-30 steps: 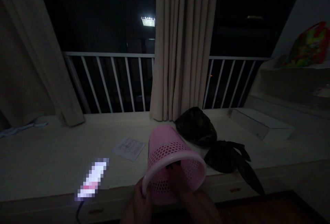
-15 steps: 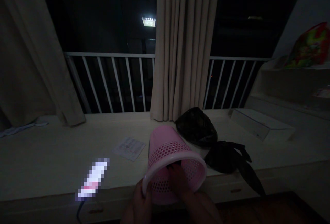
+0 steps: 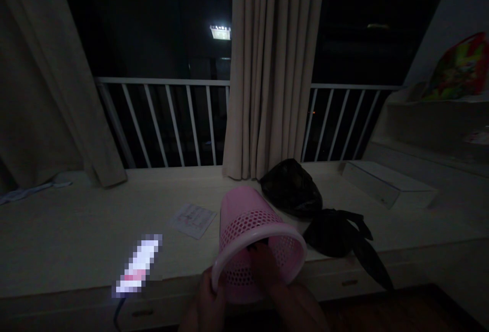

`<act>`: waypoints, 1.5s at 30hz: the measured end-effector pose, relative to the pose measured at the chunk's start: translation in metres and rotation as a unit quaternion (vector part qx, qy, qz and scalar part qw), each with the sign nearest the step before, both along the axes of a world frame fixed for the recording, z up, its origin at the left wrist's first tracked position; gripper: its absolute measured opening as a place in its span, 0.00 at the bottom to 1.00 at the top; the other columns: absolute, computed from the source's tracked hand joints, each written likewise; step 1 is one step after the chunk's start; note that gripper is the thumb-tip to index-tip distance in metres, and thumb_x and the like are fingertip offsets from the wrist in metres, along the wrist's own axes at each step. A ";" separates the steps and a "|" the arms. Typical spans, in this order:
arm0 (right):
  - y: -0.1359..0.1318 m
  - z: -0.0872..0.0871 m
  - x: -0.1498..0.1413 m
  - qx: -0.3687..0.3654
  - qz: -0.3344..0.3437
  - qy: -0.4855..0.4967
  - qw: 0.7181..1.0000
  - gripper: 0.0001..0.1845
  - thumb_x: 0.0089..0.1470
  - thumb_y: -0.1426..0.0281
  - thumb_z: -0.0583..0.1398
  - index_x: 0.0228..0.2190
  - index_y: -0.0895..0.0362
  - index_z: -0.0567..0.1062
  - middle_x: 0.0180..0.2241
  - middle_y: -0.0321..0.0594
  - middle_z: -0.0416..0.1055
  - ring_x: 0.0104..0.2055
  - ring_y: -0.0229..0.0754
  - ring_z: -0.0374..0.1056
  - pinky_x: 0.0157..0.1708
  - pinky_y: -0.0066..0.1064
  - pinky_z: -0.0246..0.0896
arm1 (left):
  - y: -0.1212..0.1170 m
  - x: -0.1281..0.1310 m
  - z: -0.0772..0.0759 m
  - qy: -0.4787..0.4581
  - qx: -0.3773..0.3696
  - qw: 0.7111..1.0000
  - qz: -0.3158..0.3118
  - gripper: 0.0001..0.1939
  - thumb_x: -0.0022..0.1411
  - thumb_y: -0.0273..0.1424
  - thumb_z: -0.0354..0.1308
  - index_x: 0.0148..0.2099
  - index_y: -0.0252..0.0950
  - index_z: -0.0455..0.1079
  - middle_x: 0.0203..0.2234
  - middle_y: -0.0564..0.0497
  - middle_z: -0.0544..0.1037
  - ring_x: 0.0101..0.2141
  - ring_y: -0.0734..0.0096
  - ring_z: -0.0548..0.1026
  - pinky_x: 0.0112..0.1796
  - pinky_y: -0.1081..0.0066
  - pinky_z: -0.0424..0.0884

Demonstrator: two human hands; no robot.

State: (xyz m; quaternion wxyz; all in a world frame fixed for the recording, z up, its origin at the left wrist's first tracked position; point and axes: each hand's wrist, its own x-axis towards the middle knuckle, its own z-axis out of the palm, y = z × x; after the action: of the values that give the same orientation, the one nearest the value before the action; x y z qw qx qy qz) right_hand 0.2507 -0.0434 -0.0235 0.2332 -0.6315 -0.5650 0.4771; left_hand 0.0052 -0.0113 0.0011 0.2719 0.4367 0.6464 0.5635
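Observation:
A pink plastic wastebasket (image 3: 240, 203) with a perforated band lies tilted at the edge of the pale ledge, its mouth facing me. My left hand (image 3: 211, 294) is closed around the left side of its rim, thumb over the edge. Deep inside the basket is my right hand (image 3: 264, 263), reaching in through the mouth. Something dark shows at its fingertips, too dim to make out, and the fingers themselves are mostly hidden. To the right of the basket, a filled black plastic bag (image 3: 292, 187) rests against the curtain. A knotted black bag (image 3: 334, 232) lies nearer the front edge.
A printed paper sheet (image 3: 193, 220) lies left of the basket. A lit, pixelated phone-like object (image 3: 138, 263) with a cable is at the front left. A white box (image 3: 387, 183) sits at right. Behind are a curtain (image 3: 273, 67) and a railing (image 3: 164, 82). The room is dim.
Almost nothing differs. My right hand has shifted very slightly inside the basket, while the left keeps its hold on the rim.

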 end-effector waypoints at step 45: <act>0.005 0.042 -0.024 -0.012 -0.047 0.028 0.998 0.32 0.62 0.50 0.35 0.61 0.43 0.59 0.43 0.41 0.73 0.40 0.39 0.71 0.31 0.26 0.63 | 0.000 0.005 0.004 -0.042 0.035 0.998 0.024 0.30 0.53 0.53 0.54 0.46 0.32 0.67 0.38 0.41 0.76 0.40 0.54 0.74 0.41 0.60 0.70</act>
State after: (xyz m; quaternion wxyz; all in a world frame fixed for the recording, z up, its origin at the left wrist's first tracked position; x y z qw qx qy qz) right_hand 0.2269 -0.0382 0.0189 0.2639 -0.6464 -0.5222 0.4897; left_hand 0.0105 -0.0111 0.0047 0.2699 0.4062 0.6246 0.6099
